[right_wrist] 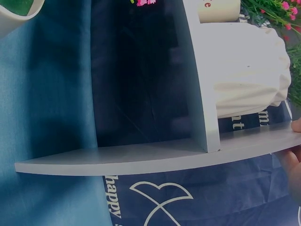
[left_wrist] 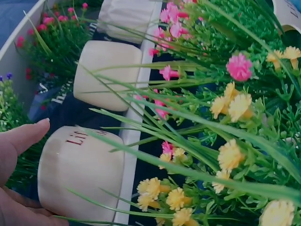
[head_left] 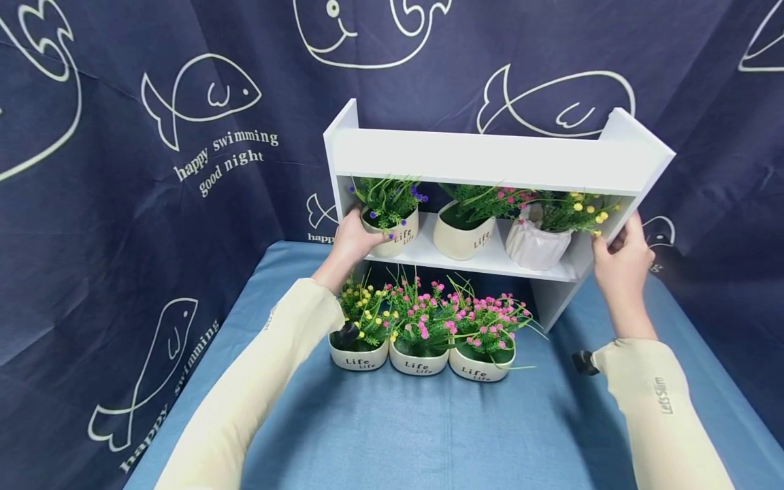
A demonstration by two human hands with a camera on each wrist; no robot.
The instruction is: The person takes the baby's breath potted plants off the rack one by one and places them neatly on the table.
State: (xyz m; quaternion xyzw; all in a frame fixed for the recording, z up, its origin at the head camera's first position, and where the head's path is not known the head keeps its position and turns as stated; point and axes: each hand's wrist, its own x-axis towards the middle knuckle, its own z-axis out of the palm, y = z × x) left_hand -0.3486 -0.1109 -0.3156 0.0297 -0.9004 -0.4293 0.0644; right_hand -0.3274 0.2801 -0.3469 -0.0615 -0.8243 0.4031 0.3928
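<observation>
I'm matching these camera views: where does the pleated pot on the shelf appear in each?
Head: pleated pot, right of centre, about mid-height.
Left wrist: top edge, left of centre, partly cut off.
Right wrist: upper right.
Shared landmark: the shelf board it stands on.

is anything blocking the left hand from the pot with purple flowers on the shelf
No, nothing visible stands between them: the left hand is directly at the side of the purple-flowered pot. The yellow-flowered pot nearest it stands lower, on the blue cloth, not between them.
</observation>
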